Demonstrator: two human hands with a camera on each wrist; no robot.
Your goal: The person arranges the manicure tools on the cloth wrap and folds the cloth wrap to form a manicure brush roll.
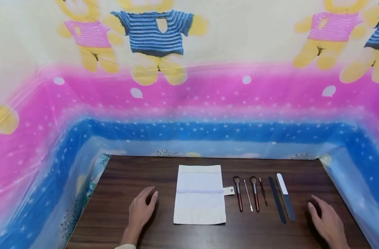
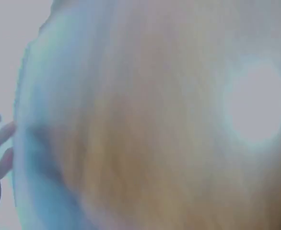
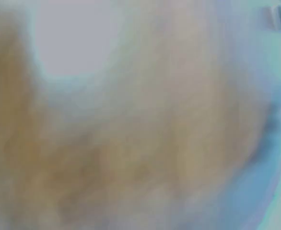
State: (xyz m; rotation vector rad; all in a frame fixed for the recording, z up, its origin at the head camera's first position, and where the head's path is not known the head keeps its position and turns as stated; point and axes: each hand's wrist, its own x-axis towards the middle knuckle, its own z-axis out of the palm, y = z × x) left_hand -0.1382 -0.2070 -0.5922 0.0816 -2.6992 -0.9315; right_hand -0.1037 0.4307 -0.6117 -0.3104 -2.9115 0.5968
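An unfolded white cloth pouch (image 1: 199, 207) lies flat on the table, its snap tab (image 1: 229, 191) sticking out to the right. Right of it several slim tools lie side by side: a makeup brush (image 1: 239, 197), a thin rod (image 1: 248, 195), a second makeup brush (image 1: 255, 193), a short dark-red tool (image 1: 263, 192), a black nail file (image 1: 277, 200) and a white-and-grey nail file (image 1: 286, 197). My left hand (image 1: 141, 209) rests on the table left of the pouch, fingers relaxed and holding nothing. Beyond the files, my right hand (image 1: 327, 221) rests with loosely bent fingers, also holding nothing. Both wrist views are blurred.
The dark wood-grain table (image 1: 114, 183) ends at a printed cloth backdrop (image 1: 208, 103) with bears and snowflakes, which rises behind it and along both sides.
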